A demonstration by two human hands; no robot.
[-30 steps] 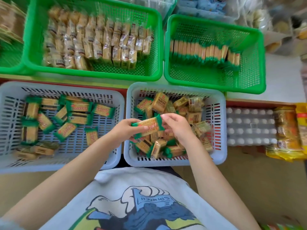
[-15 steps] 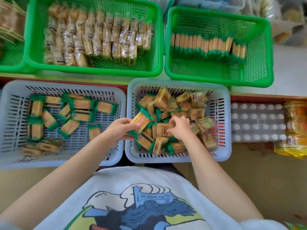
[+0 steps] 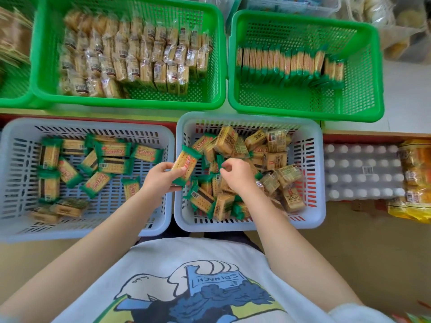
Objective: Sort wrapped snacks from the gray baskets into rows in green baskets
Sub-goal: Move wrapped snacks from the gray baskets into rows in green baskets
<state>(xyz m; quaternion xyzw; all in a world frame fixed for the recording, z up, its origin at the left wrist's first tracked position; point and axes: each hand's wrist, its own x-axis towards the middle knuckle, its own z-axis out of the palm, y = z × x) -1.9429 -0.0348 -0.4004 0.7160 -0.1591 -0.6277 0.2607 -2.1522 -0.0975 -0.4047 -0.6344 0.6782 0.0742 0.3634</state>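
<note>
My left hand (image 3: 161,179) grips a green-ended cracker pack (image 3: 186,165) over the left wall of the right gray basket (image 3: 312,220). My right hand (image 3: 238,174) reaches into that basket's mixed pile and pinches the green end of another pack (image 3: 220,160). The left gray basket (image 3: 14,127) holds several loose green-ended packs (image 3: 112,150). Behind, the right green basket (image 3: 363,115) has one row of green-ended packs (image 3: 289,64) on edge. The left green basket (image 3: 130,104) holds rows of clear-wrapped crackers (image 3: 135,59).
A shrink-wrapped tray of white-capped bottles (image 3: 361,171) lies right of the gray baskets, with yellow bags (image 3: 417,180) beyond it. Another green basket (image 3: 11,96) shows at the far left. Clear bags of snacks (image 3: 401,26) are stacked at the back right.
Both hands held one green-ended pack a second ago. My right hand let go and dropped into the pile, now pinching another pack, while my left hand kept the first pack.
</note>
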